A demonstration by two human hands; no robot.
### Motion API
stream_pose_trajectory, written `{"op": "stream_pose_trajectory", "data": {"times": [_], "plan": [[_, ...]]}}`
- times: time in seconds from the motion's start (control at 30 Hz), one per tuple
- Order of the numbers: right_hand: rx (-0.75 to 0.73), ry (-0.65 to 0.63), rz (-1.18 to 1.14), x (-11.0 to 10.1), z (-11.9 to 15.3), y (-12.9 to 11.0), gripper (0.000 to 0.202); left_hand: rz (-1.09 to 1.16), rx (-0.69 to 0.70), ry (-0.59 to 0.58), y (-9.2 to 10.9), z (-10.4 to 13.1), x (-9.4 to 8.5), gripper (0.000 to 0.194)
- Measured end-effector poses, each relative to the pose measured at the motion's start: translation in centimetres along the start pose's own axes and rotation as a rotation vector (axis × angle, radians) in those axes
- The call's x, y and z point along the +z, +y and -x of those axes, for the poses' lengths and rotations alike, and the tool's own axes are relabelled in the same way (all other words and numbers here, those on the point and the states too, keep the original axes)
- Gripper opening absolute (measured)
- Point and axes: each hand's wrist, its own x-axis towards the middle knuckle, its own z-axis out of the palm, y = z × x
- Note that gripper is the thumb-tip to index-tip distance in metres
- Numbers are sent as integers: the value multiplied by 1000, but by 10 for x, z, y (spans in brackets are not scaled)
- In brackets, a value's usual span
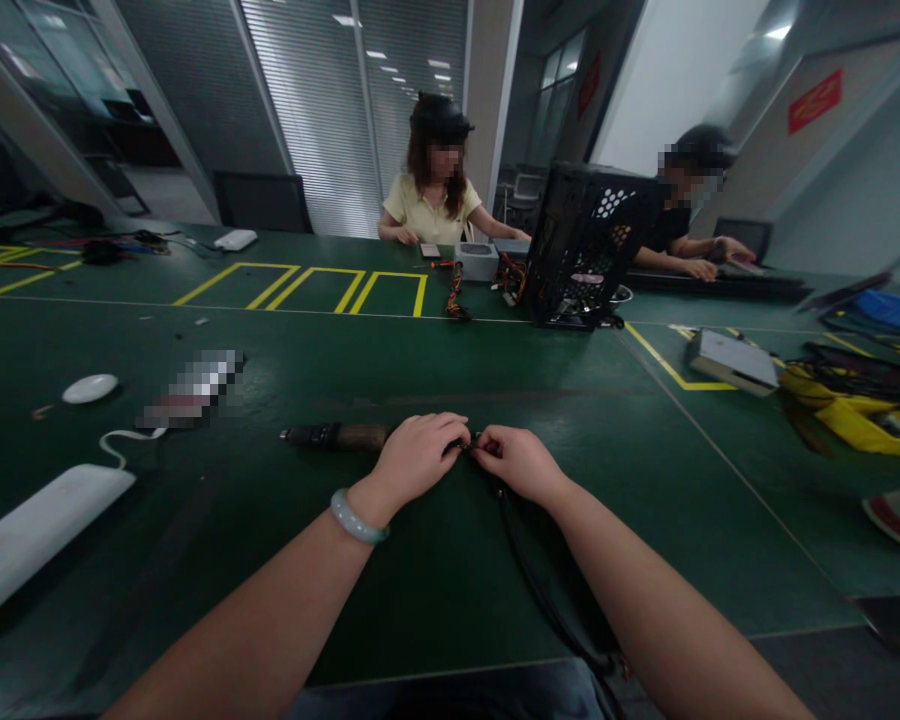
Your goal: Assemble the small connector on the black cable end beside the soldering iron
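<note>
An electric screwdriver with a dark body lies sideways on the green table, its tip pointing left. My left hand, with a pale bangle at the wrist, is closed around the tool's rear end. Close beside it, my right hand pinches the end of a black cable between thumb and fingers. That cable runs down past my right forearm to the table's front edge. The fingertips of both hands nearly meet where cable and tool come together; whether the plug is in the socket is hidden.
To the left are a white power bank, a white mouse and a blurred, phone-like object. Across the table stand a black computer case and a power supply, with two people behind. A yellow tool bag lies right.
</note>
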Motion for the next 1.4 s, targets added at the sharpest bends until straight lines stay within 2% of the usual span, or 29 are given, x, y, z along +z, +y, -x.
{"op": "stream_pose_trajectory", "data": {"times": [0.17,0.37,0.6,0.83,0.97,1.1,1.27,1.4], "plan": [[0,-2,-7,0,0,0,11,18,-38,33,0,1,2,23],[13,3,-9,2,0,1,11,12,2,20,0,0,0,11],[9,-5,-27,1,0,1,11,22,-27,27,3,1,-3,21],[11,-14,-25,0,1,-1,11,28,-14,8,4,1,-5,10],[13,-7,-17,-2,1,-5,11,42,-22,6,5,1,-6,15],[51,-13,-2,-4,2,-10,11,65,-89,27,5,1,-5,22],[38,4,8,-5,2,-13,10,78,-99,7,4,1,-3,13],[33,36,10,-3,2,-11,9,91,-81,-14,4,0,-5,16]]}}
